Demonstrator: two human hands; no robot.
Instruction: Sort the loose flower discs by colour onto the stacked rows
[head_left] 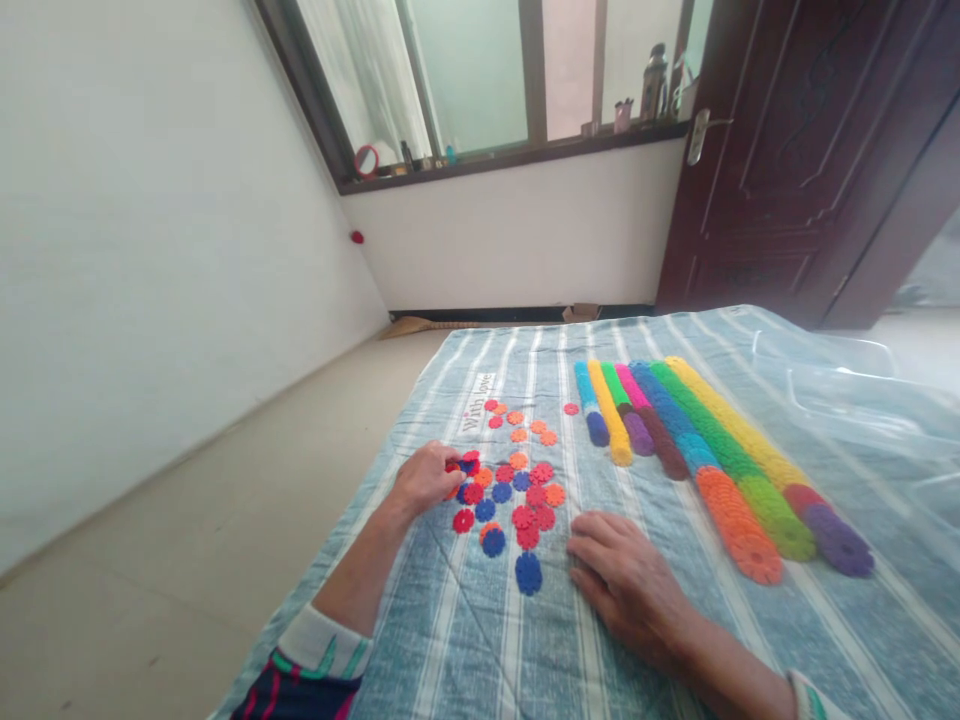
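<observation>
Loose notched plastic discs in red, orange and blue lie scattered on the striped cloth. At the left of this pile, my left hand (429, 478) is closed in a pinch on a few discs, red and blue ones showing at its fingertips. My right hand (630, 575) lies palm down on the cloth, its fingers stretched out and holding nothing. Between the hands are a red disc (463, 521) and a small overlapping stack of blue discs (529, 573). Beyond my right hand, long overlapping rows of discs are sorted by colour, among them an orange row (739, 530).
Clear plastic boxes (862, 400) stand at the right of the striped cloth (457, 640). The cloth's left edge drops to the tiled floor (187, 520). Behind are a window sill with small items and a dark red door (795, 150).
</observation>
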